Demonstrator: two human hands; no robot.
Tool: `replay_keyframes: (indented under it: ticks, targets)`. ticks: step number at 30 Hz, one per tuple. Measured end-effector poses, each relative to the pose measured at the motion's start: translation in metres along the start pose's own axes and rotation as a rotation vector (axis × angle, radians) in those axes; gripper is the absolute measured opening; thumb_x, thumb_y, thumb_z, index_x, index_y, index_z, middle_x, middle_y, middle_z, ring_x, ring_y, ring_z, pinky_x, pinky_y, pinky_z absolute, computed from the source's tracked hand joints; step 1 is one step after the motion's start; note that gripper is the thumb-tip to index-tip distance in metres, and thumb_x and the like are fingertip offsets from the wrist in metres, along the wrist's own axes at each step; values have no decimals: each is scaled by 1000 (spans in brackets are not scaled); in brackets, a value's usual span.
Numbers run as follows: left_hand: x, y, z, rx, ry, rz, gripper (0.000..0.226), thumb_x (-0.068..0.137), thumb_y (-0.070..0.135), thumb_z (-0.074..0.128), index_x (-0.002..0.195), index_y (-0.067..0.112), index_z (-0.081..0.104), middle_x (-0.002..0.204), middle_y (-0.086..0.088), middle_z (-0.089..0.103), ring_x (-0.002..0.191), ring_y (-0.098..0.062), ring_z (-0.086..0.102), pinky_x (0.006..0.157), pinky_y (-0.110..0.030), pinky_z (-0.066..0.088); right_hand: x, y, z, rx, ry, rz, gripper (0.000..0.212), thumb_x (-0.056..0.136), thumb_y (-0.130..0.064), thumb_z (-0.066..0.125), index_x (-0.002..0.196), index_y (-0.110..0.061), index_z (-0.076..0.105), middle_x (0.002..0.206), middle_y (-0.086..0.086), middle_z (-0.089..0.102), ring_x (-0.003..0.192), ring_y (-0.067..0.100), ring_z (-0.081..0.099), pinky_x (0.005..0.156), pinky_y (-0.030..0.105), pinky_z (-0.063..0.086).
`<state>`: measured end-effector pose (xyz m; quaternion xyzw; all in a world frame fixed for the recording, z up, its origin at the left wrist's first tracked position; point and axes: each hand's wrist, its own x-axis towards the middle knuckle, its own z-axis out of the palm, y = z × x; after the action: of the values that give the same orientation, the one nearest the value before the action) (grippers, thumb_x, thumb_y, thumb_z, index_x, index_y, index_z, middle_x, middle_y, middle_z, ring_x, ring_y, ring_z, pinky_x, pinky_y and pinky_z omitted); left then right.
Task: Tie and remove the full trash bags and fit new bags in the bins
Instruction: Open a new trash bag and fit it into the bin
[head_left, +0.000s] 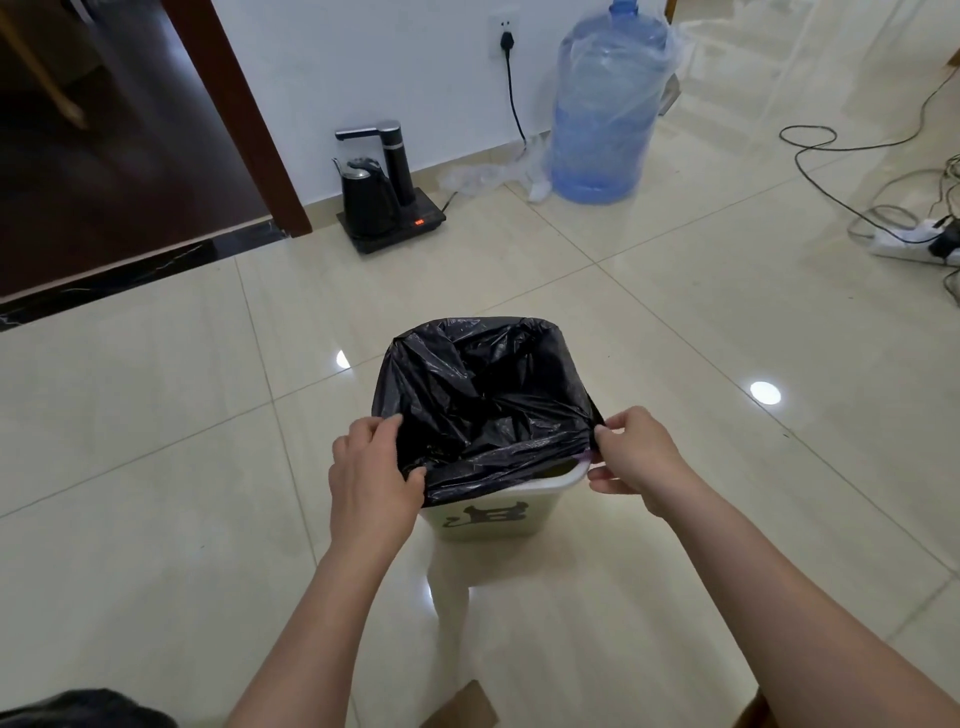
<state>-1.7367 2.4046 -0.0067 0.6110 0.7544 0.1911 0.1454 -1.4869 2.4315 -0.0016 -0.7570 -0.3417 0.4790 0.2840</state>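
You are looking down at a white bin (485, 514) standing on the glossy cream tile floor (675, 322), just below the middle of your view, with a black trash bag (483, 400) opened inside it and folded over the far and side edges of the rim. Your left hand (371, 478) is pinched closed on the bag's near-left edge, at about 9 o'clock from the bin's mouth. Your right hand (631, 452) is pinched closed on the near-right corner of the bag, at about 3 o'clock, pulling the film taut. On the near-right side the bag's edge sits above the bin's rim, so a strip of white rim shows bare there. Far off at 12 o'clock, against the wall, stands a black electric kettle (366, 195) on its base, and at 1 o'clock a large blue water jug (605, 109). At 3 o'clock, well apart from the bin, a white power strip (917, 241) lies among cables.
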Motion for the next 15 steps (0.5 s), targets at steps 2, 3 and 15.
replay_keyframes:
  ticks: [2,3,15]
  targets:
    - [1,-1,1,-8,-64,23,53,82,36,74,130,22,57,139,1,45,126,-22,35,102,-35,32,-3,1,-1,4,-49,15,23,96,-14,55,114,-11,41,94,13,66,66,23,64,50,30,57]
    - [1,-2,1,-27,-115,11,50,79,42,75,125,24,62,141,3,44,129,-22,32,104,-35,31,-4,1,-1,27,-86,38,29,95,-13,58,117,-11,40,98,15,65,67,23,63,53,31,58]
    - [3,-3,6,-158,-232,-60,61,60,47,87,113,24,69,149,1,40,133,-20,20,106,-35,29,-1,1,-18,254,-209,166,28,87,19,56,104,-2,48,103,27,60,72,29,68,67,31,61]
